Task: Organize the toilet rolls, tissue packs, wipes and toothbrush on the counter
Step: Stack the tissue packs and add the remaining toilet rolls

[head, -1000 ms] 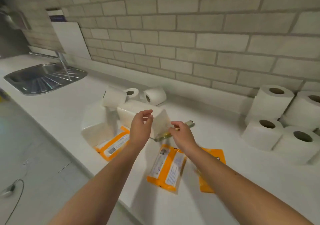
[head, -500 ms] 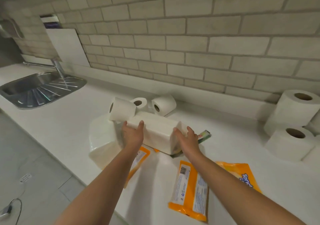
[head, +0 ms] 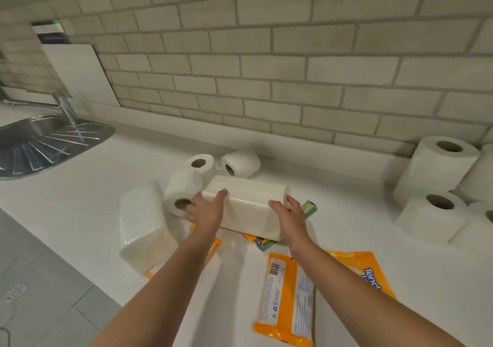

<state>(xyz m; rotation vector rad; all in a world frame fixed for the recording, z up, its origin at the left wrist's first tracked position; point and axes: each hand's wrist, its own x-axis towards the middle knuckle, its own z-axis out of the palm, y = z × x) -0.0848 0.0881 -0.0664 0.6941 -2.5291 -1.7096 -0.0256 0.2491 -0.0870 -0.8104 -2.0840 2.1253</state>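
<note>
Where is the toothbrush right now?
The toothbrush lies mid-counter, mostly hidden under the tissue pack held between both hands; its packaged ends poke out beside the right hand and below the pack.

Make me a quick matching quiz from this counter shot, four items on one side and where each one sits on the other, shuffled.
Things:
1. tissue pack
2. toothbrush package
3. sink
4. upright toilet rolls

Places:
A. far left of the counter
B. grouped at the right, near the wall
C. held between the left hand and right hand
D. partly hidden under the held pack, poking out on its right

Pairs: 1-C, 2-D, 3-A, 4-B
</note>
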